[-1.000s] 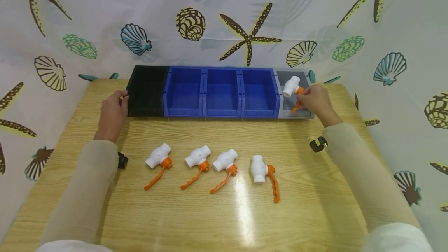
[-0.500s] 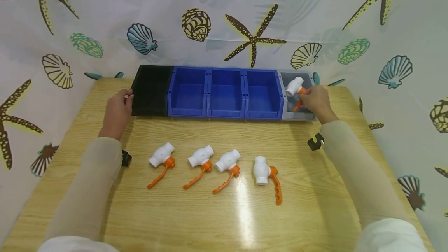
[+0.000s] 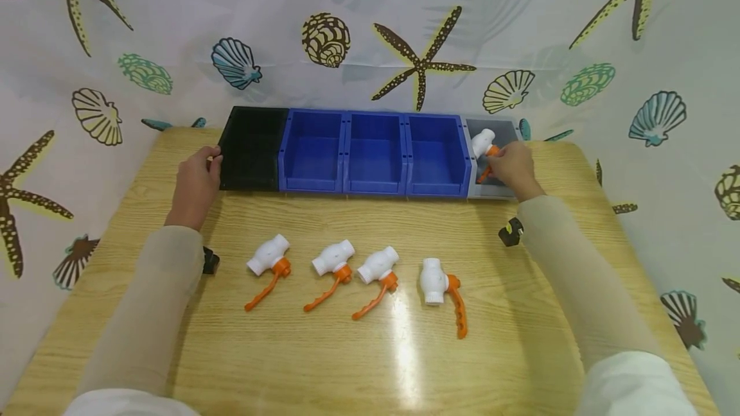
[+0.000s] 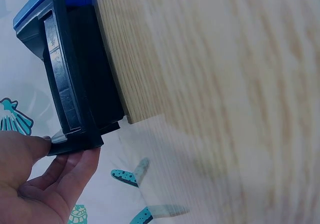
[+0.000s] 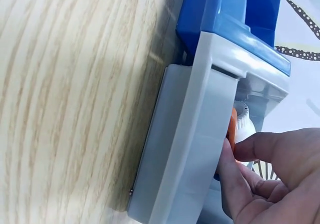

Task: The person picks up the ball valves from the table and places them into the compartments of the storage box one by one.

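Note:
My right hand [image 3: 514, 169] pinches the orange handle of a white ball valve [image 3: 482, 143] inside the grey bin [image 3: 488, 191] at the right end of the row. In the right wrist view, thumb and fingertips close on the valve's handle [image 5: 232, 128] behind the bin's front wall, which hides part of the valve. At the other end, my left hand [image 3: 195, 182] grips the outer side rim of the black bin [image 3: 248, 182]. Its thumb lies on one face of that rim [image 4: 75, 146] and the fingers on the other, as the left wrist view shows.
Three blue bins [image 3: 374, 186] stand between the black and grey ones. Before them on the wooden table [image 3: 324, 364] lie several more ball valves, from one [image 3: 270, 255] at left to one [image 3: 433, 282] at right. A shell-patterned cloth [image 3: 370, 85] hangs behind.
Inside the grey bin my right hand has shifted slightly left and lower with the valve. My left hand keeps its hold on the black bin. The head view has swung slightly left.

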Demonstrator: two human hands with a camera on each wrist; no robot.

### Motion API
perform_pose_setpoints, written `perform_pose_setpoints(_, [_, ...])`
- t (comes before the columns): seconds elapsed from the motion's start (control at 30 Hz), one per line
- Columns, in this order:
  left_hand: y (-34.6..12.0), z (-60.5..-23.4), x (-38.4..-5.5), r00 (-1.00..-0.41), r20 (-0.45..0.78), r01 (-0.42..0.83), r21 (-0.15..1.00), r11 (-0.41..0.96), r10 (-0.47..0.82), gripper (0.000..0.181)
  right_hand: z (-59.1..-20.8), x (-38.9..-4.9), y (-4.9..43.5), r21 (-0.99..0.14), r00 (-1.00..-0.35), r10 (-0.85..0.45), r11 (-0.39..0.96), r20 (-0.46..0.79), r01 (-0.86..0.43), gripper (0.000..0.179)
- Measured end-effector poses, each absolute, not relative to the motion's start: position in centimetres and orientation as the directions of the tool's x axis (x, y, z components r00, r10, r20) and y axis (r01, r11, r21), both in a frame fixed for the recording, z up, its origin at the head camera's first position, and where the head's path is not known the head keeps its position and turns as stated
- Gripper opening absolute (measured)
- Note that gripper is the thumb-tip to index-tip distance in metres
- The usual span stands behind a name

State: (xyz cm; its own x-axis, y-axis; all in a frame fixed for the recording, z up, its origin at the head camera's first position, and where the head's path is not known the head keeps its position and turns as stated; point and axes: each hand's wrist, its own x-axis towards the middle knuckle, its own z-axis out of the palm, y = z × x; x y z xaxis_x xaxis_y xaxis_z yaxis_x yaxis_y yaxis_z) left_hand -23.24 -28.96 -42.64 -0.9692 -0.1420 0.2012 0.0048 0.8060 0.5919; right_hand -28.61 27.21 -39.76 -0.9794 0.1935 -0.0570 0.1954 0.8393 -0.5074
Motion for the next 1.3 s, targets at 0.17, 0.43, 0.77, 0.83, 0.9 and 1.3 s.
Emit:
perform_pose_setpoints(0.17, [-29.0,-42.6,-23.2,-0.970,0.193,-0.006,0.594,0.804,-0.150,0.037,-39.9,-28.9,26.9,-0.490,-0.969,0.222,0.837,-0.105,0.245,0.031])
perform_pose_setpoints(0.43, [-28.9,-42.7,-23.4,-0.963,0.227,0.018,0.585,0.811,-0.143,0.035,-40.8,-29.1,27.1,-0.536,-0.970,0.221,0.810,-0.097,0.238,0.033])
perform_pose_setpoints(0.77, [-28.8,-42.5,-23.2,-0.964,0.223,0.014,0.583,0.812,-0.144,0.035,-41.3,-29.4,27.1,-0.502,-0.963,0.248,0.822,-0.110,0.269,0.037])
perform_pose_setpoints(0.83, [-28.8,-42.5,-23.2,-0.966,0.211,0.003,0.586,0.811,-0.149,0.035,-41.3,-29.4,27.0,-0.493,-0.962,0.247,0.827,-0.114,0.271,0.037])
perform_pose_setpoints(0.9, [-28.7,-42.5,-23.1,-0.967,0.204,-0.004,0.586,0.810,-0.153,0.035,-41.3,-29.4,27.0,-0.483,-0.963,0.245,0.833,-0.114,0.269,0.037])
perform_pose_setpoints(1.3, [-28.8,-42.6,-23.2,-0.964,0.220,0.010,0.587,0.809,-0.148,0.035,-41.9,-29.6,27.0,-0.441,-0.960,0.258,0.853,-0.109,0.279,0.037])
